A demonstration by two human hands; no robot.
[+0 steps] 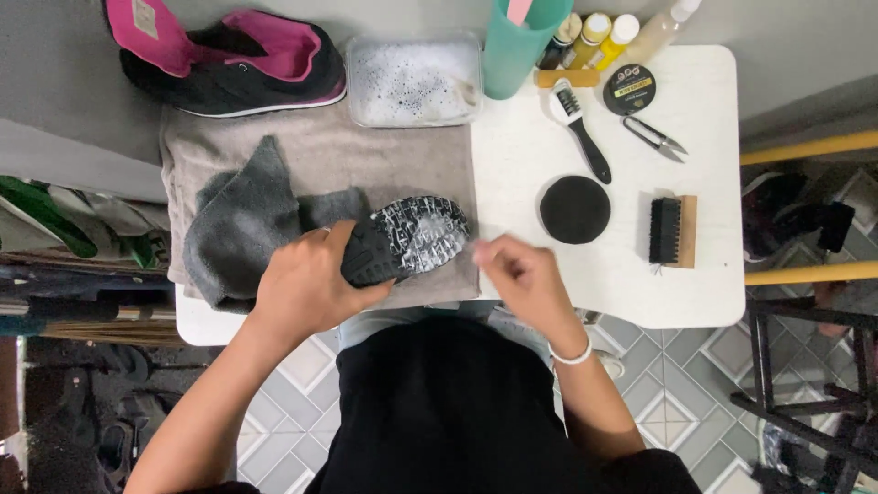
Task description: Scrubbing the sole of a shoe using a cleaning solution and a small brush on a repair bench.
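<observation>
My left hand (306,284) grips a black shoe (407,236) held sole-up; the tread is wet and foamy. The shoe rests over a dark grey cloth (242,224) on a beige towel (366,155). My right hand (517,274) is just right of the shoe's toe, fingers curled and blurred; something small and pale may be in them, but I cannot make it out. The matching black and pink shoe (233,59) lies at the far left of the towel.
On the white table (713,293): a tub of soapy water (412,80), a teal cup (517,46), several small bottles (604,32), a round tin (629,89), a black-handled brush (581,128), snips (657,135), a round black pad (574,209), a wooden brush (672,230).
</observation>
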